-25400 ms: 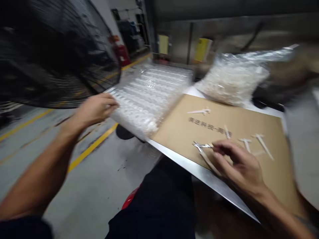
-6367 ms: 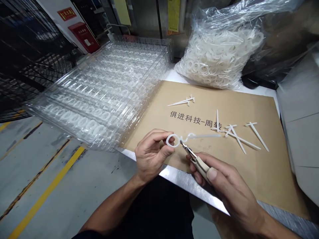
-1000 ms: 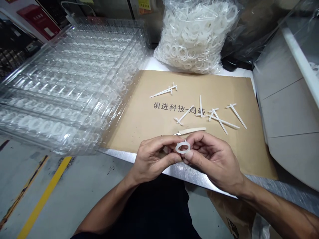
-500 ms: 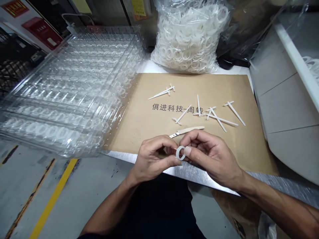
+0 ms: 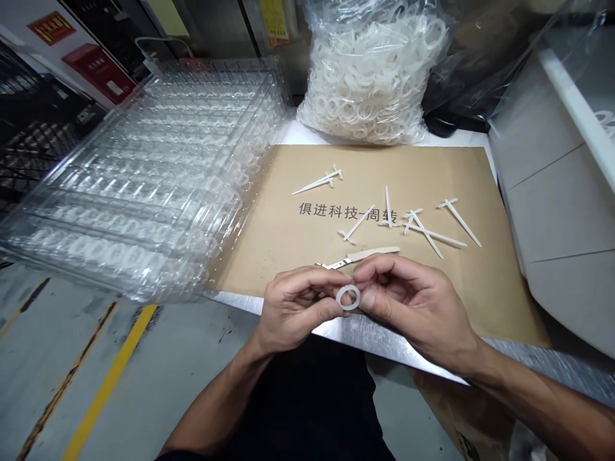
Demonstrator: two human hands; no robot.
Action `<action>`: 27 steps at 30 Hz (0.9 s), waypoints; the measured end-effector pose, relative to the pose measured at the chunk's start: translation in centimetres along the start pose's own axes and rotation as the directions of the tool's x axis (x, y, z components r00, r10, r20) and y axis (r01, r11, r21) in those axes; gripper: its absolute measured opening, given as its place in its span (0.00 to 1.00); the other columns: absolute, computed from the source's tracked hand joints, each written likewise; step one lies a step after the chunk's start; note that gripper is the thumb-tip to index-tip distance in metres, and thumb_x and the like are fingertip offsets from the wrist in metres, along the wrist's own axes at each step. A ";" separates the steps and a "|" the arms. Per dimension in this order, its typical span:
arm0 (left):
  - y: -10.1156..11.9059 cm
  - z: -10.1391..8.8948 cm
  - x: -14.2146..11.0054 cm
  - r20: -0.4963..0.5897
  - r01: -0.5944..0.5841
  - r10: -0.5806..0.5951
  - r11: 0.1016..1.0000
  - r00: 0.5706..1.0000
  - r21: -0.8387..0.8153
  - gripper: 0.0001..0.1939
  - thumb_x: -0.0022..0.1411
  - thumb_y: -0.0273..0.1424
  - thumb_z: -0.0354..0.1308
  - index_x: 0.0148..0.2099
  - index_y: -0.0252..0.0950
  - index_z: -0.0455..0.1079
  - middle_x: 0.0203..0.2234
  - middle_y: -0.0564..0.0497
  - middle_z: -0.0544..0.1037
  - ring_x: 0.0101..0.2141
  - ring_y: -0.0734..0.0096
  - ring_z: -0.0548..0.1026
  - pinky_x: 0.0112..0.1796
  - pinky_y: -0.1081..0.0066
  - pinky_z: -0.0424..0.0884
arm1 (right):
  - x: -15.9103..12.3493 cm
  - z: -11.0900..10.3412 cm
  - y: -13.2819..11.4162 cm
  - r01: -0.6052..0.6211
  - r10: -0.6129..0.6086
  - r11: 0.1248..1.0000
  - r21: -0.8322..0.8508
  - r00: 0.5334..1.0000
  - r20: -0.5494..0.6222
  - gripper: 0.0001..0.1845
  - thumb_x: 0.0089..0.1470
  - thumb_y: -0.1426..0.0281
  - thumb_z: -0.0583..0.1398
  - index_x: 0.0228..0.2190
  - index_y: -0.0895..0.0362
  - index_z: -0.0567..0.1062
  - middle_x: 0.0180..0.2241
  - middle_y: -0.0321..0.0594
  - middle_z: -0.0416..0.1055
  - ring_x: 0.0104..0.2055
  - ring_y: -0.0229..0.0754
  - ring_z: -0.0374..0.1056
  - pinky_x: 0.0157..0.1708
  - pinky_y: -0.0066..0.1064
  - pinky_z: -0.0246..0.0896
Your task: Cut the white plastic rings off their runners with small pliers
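Observation:
A small white plastic ring [image 5: 348,297] is pinched between both my hands over the metal table edge. My left hand [image 5: 295,307] grips its left side with thumb and fingers closed. My right hand [image 5: 416,307] pinches its right side, fingers curled. Just behind my fingers a small cutter [image 5: 358,257] with a beige handle lies on the brown cardboard sheet [image 5: 480,282]. Several cut white plastic stems [image 5: 423,227] are scattered over the cardboard.
A stack of clear plastic trays [image 5: 144,186], white rings in their near rows, overhangs the table at left. A clear bag full of white rings [image 5: 375,70] stands at the back. A grey box [image 5: 557,211] sits at right. Floor with yellow lines lies below left.
Since 6.4 s ago the cutter has left my right hand and lies on the cardboard. In the last second both hands have turned the ring slightly; it now faces up again.

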State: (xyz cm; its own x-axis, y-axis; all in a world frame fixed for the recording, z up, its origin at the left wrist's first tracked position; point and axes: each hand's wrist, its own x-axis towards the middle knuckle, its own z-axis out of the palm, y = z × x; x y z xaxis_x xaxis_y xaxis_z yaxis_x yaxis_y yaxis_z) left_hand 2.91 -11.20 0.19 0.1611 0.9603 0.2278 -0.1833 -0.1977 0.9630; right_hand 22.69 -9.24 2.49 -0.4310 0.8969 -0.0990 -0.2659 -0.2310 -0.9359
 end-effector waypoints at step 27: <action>-0.4 0.0 -0.3 -0.085 0.066 -0.078 0.989 0.993 -0.135 0.12 0.57 0.22 0.74 0.44 0.34 0.81 0.36 0.47 0.87 0.35 0.67 0.86 0.37 0.76 0.84 | -0.6 0.3 0.6 0.107 -0.122 0.960 -0.258 0.992 -0.043 0.08 0.59 0.70 0.72 0.42 0.51 0.84 0.37 0.39 0.78 0.35 0.38 0.73 0.35 0.30 0.72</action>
State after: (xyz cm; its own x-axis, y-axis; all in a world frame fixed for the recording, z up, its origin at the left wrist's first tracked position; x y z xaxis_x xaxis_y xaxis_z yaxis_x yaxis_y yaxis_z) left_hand 2.92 -11.47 -0.24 0.0915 0.9861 0.1389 -0.3015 -0.1055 0.9476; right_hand 22.52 -10.08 2.06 -0.3582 0.9337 0.0020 -0.0790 -0.0282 -0.9965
